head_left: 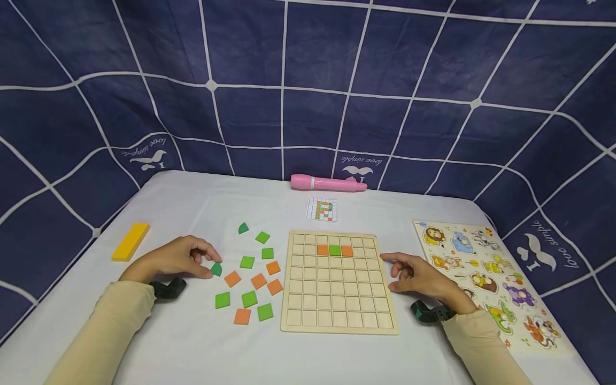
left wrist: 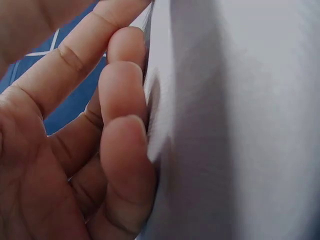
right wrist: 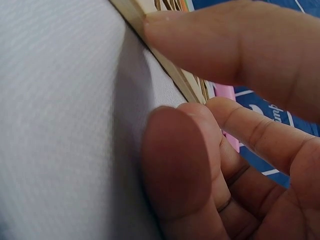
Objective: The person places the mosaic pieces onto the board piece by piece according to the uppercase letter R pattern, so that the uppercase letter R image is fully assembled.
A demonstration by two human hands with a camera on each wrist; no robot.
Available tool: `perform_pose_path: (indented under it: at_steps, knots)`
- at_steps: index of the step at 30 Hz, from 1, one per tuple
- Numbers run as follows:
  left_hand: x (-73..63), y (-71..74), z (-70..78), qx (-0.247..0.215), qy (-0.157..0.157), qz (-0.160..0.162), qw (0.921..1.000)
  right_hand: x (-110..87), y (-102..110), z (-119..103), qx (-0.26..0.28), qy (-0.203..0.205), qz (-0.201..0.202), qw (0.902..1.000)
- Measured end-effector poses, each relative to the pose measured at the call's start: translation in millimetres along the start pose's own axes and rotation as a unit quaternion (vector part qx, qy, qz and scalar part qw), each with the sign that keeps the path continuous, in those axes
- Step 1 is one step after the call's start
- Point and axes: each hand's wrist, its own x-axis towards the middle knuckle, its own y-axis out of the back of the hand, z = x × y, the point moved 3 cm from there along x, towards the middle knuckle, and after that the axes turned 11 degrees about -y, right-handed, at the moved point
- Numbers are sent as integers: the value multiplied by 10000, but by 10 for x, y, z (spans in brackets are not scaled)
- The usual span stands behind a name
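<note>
In the head view my left hand (head_left: 180, 258) is low over the table on the left, thumb and index fingertips at opposite edges of a dark green quarter-circle tile (head_left: 216, 269). Its other fingers curl by the cloth in the left wrist view; the tile is hidden there. My right hand (head_left: 418, 275) rests beside the wooden grid board (head_left: 340, 329), thumb and index fingertips at its right edge and the other fingers loosely bent. Near the board's top, an orange tile (head_left: 323, 250), a green tile (head_left: 335, 250) and a second orange tile (head_left: 347, 251) sit in a row.
Several loose green and orange square tiles (head_left: 258, 280) lie left of the board, with another dark green quarter-circle (head_left: 243, 228) behind. A pattern card (head_left: 322, 209) and pink pen-shaped object (head_left: 329, 184) lie beyond. A yellow block (head_left: 130, 242) is far left, an animal puzzle board (head_left: 486, 283) right.
</note>
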Motion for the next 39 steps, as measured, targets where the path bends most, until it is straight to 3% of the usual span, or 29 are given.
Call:
perform_pose_path:
  at_steps: [13,18,22,32,39]
  knots:
    - [38,25,-33,663,-1,484,9966,-13,4,15,64,-54,12,10000]
    - [77,24,1,600,-271,615,9959,-21,0,22,108,-72,-13,9999]
    - [124,8,123,494,-412,815,9946,-20,-3,19,85,-48,-23,9999]
    - [517,-195,576,497,-783,903,9916,-1,1,14,77,29,-43,10000]
    - [895,-439,842,369,-883,602,9936,-2,1,16,108,-24,-19,9999]
